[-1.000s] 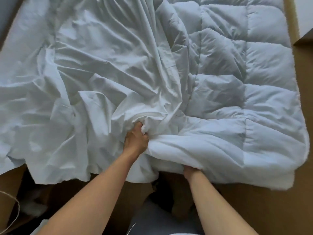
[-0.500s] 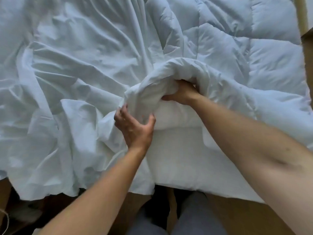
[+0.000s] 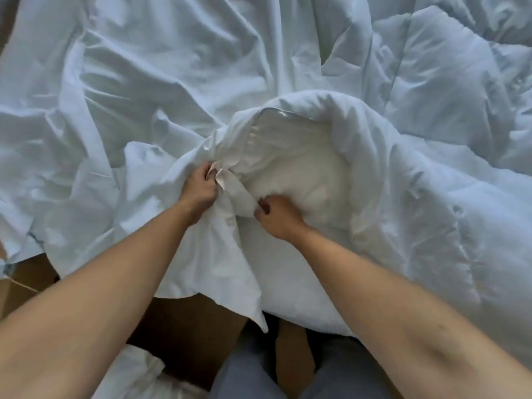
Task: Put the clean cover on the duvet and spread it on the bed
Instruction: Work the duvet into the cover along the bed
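1. One corner (image 3: 290,156) of the quilted duvet (image 3: 431,197) is turned up at the centre of the view, its piped edge facing the camera. The rest of the duvet runs off from 1 to 4 o'clock.
2. The clean cover (image 3: 144,96) lies crumpled from 9 to 12 o'clock. Its near edge bunches against the duvet corner, and a flap hangs down toward 6 o'clock.
3. The left hand (image 3: 198,189), just at 9 o'clock of the corner, has its fingers curled tight round a fold of the cover's edge.
4. The right hand (image 3: 277,218), just at 6 o'clock of the corner, pinches the same strip of cover with thumb and curled fingers, its knuckles against the duvet.
5. The step in hand looks to be opening the cover's mouth to feed the corner in, so the task is at an early stage.
6. To do it well, draw the two grips apart until the opening is taut. Then push the corner fully into the cover's matching corner, checking that the fabric is not twisted and that only one layer is held.
7. No brand, label or writing can be read anywhere on the fabric.
8. At 6 o'clock are a brown surface (image 3: 184,318) and the person's grey trouser legs (image 3: 247,372).
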The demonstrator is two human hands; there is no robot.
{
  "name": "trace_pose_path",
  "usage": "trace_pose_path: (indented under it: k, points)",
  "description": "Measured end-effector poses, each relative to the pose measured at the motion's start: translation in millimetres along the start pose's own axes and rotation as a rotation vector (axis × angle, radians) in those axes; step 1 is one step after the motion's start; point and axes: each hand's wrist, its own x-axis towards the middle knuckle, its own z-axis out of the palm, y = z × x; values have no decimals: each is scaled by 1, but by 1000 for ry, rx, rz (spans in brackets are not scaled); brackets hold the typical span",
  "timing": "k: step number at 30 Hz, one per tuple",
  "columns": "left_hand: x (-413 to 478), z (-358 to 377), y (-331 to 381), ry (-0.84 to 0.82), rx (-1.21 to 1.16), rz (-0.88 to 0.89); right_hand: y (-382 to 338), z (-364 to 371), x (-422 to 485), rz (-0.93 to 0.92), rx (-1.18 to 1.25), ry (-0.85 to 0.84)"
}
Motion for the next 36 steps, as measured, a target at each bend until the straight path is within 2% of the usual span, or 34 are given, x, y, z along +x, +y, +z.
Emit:
trace_pose_path:
  k: [3,6,10,11,13,15,18,21,25,27,30,32,36]
  points:
    - [6,-40,-8,-32,-22,39,-21,27,8,9,184,-104]
    - [6,-63,-12,-24,-16,100,-39,45,7,14,337,-55]
    - [-6,-67,-22,-128,-78,159,-57,36,0,89,378,-14]
    - [-9,-68,-31,-137,13,220,-63,30,-1,98,399,16]
    - [-18,-70,-57,-75,348,336,-72,16,-6,162,571,75]
    - [-30,-68,-83,41,560,325,-78,6,-9,230,734,139]
    - [-47,-60,-112,86,569,87,-82,3,-8,218,702,182]
    - [-40,-67,-130,14,556,16,-80,4,-12,148,632,148]
    - [-9,-96,-130,-25,611,158,-65,2,-23,136,349,39]
    - [-3,-105,-123,-24,571,197,-63,-2,-27,178,300,94]
    - [10,-126,-113,-19,533,233,-65,-9,-33,160,484,281]
    - [26,-152,-105,-6,550,353,-67,-12,-41,164,581,366]
    - [57,-216,-96,-31,710,492,-73,-22,-55,181,723,485]
